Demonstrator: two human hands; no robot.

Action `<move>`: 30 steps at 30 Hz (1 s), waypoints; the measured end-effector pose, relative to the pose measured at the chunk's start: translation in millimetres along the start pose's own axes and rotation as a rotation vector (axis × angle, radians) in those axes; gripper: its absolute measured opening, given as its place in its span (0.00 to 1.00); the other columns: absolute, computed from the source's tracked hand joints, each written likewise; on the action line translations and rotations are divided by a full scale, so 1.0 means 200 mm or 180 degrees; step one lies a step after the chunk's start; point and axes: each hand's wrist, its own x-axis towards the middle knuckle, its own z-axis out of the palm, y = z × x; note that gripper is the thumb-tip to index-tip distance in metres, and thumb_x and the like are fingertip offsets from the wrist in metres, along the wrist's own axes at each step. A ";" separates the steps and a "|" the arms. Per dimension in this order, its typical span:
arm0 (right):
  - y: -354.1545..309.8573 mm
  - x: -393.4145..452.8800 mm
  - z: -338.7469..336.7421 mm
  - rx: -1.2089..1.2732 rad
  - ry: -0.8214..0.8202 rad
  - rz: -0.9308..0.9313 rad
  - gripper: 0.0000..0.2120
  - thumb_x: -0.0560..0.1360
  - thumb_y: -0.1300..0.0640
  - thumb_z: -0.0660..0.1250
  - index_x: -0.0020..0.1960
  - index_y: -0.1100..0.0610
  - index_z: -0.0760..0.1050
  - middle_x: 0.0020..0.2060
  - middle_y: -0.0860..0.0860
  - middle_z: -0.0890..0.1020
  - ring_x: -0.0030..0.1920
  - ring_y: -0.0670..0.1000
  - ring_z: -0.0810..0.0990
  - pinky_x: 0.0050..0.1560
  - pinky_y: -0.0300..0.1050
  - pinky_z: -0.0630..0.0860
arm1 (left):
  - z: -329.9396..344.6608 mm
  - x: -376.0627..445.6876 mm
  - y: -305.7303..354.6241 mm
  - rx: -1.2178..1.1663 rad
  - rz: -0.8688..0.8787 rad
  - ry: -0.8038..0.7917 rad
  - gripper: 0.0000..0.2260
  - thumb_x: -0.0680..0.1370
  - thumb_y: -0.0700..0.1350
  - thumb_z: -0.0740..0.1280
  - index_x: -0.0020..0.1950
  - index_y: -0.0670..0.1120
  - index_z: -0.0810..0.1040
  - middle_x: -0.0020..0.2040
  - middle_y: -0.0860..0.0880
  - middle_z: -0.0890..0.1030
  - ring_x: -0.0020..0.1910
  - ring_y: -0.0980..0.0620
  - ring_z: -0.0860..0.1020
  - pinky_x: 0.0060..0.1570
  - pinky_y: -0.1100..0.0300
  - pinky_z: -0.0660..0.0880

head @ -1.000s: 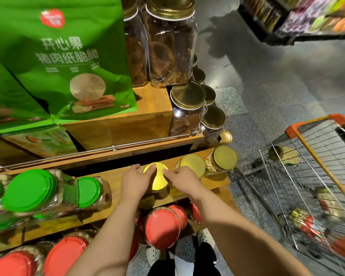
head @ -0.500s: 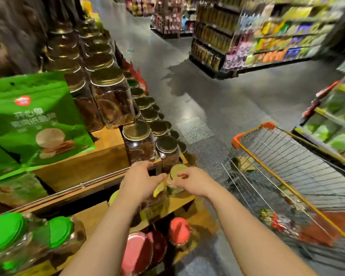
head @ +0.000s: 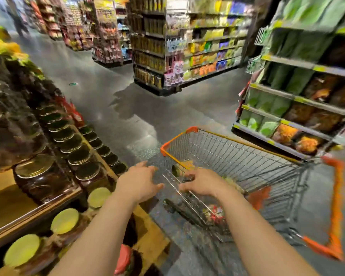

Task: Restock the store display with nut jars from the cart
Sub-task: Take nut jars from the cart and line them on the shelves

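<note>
Two bare forearms, no sleeves showing. The left hand [head: 138, 183] and right hand [head: 202, 182], both near the cart [head: 237, 156], carry no gloves, rings, watch or wristband.

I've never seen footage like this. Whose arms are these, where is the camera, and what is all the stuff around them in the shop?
There is no machine here: a person wears a wide-angle camera on the head, so you look forward and down along their bare arms. That lens bends the edges of the picture, and the blur suggests the head is moving.

The left hand and the right hand are both empty, with fingers spread. The right one is over the near edge of a wire shopping cart with orange trim. A few packaged goods lie in the cart, too blurred to name.

On the left stands a wooden display. Its upper tiers carry jars with gold lids, and a lower shelf carries jars with yellow-green lids. Behind are an aisle floor and more store shelves.
</note>
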 end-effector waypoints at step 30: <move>1.24 0.25 -0.44 0.1079 0.0401 0.1179 0.31 0.76 0.36 0.69 0.74 0.51 0.72 0.74 0.52 0.73 0.72 0.54 0.72 0.71 0.48 0.69 | 0.26 1.09 1.11 0.0068 0.1108 -0.1109 0.36 0.74 0.70 0.66 0.79 0.55 0.67 0.76 0.47 0.71 0.67 0.46 0.77 0.65 0.49 0.75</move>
